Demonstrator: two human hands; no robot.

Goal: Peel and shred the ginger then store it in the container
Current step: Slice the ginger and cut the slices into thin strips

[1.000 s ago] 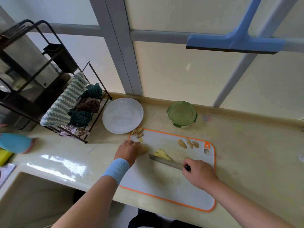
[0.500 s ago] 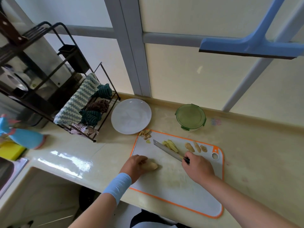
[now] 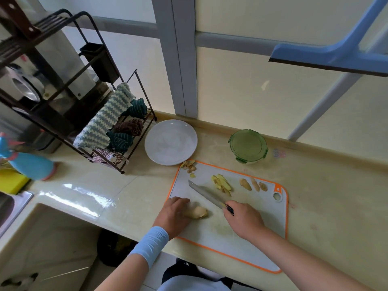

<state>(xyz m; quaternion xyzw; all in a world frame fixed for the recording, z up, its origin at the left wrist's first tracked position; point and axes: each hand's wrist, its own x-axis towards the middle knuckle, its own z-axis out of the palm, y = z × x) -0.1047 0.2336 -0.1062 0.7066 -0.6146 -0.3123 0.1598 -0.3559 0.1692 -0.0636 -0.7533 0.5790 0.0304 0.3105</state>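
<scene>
A white cutting board (image 3: 241, 244) with an orange rim lies on the counter. My left hand (image 3: 174, 215) holds a peeled ginger piece (image 3: 198, 212) down on the board's near left part. My right hand (image 3: 243, 219) grips the black handle of a knife (image 3: 205, 194), its blade pointing away to the left above the board. Yellow ginger slices (image 3: 222, 182) lie mid-board, three small ginger pieces (image 3: 253, 184) to their right, peel scraps (image 3: 190, 165) at the far left corner. A green lidded container (image 3: 248, 145) stands behind the board.
A white plate (image 3: 171, 141) sits left of the container. A dark wire rack (image 3: 117, 131) with cloths stands at the left, a blue bottle (image 3: 27, 164) and yellow sponge (image 3: 10, 181) beside a sink (image 3: 8, 206). A blue squeegee (image 3: 327, 57) hangs overhead.
My left hand pulled the ginger piece toward the board's near edge. The knife pushed the slices farther back, then came off them with its tip angled away to the left.
</scene>
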